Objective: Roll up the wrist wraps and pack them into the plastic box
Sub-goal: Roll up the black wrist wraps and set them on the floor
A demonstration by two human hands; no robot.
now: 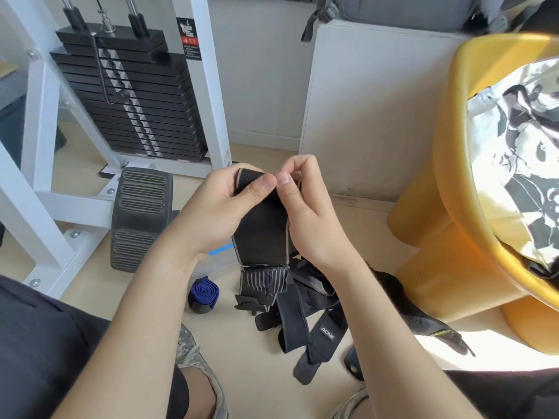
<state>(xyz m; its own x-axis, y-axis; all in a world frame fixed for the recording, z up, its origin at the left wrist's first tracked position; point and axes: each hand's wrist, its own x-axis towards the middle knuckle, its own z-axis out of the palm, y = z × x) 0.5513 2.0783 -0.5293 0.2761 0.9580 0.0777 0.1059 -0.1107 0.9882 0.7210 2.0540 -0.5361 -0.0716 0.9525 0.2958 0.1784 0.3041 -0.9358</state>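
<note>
Head view: black wrist wrap [261, 234] held up over the floor, its tail hanging to the pile of loose wraps [302, 303]. Left hand [223, 204] curls round the folded top end, thumb in front; right hand [305, 207] pinches the edge between thumb and forefinger. Judged light, limp and grippy; best held at that stiffer end. 1 blue wrap [204, 293] lies rolled nearby.

Home gym corner: a white-framed cable machine [39, 122] with a black weight stack [133, 95] and ribbed footplate [140, 219], beside a yellow plastic stool [447, 207], on a pale floor [260, 373]
</note>
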